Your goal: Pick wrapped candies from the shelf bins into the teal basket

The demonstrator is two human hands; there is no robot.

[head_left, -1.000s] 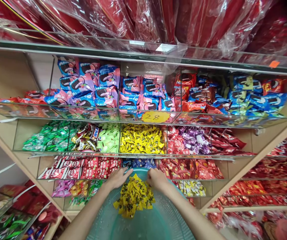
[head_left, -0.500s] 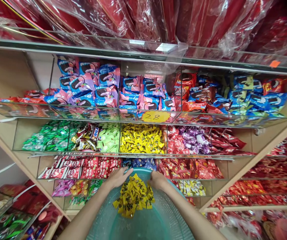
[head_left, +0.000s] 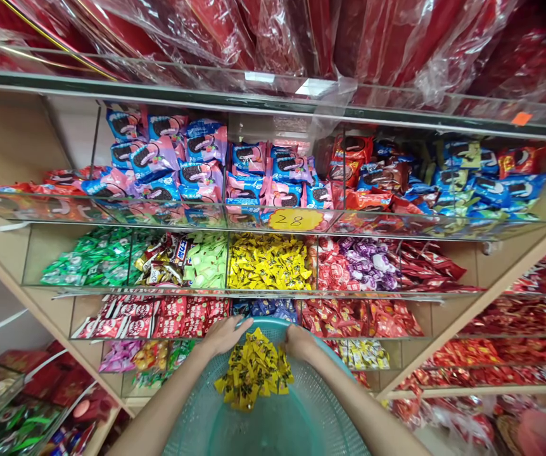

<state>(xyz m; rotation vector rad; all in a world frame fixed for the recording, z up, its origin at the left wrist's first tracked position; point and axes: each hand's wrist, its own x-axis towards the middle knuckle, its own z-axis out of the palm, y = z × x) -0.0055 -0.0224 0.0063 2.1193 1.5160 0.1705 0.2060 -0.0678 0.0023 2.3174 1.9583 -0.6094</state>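
A teal plastic colander basket (head_left: 320, 405) is in front of me, tilted so that I look into it. A heap of yellow-wrapped candies (head_left: 256, 370) lies inside against its far wall. My left hand (head_left: 225, 334) grips the far rim on the left, with the thumb along the edge. On the right, my right hand (head_left: 299, 342) is closed around the same rim, its fingertips hidden. Just beyond the rim is a shelf compartment of blue-wrapped candies (head_left: 273, 310). One shelf higher, similar yellow candies (head_left: 270, 263) fill a clear compartment.
Red candy packets (head_left: 171, 316) and orange-red packets (head_left: 334, 316) flank the basket on the lower shelf. Packaged cookies (head_left: 201, 142) fill the upper shelf, which bears a yellow price tag (head_left: 296, 219). Clear shelf fronts and a slanting wooden side panel (head_left: 458, 329) bound the display.
The view has shifted very slightly. Both hands, the basket and the candy heap stay in practically the same place.
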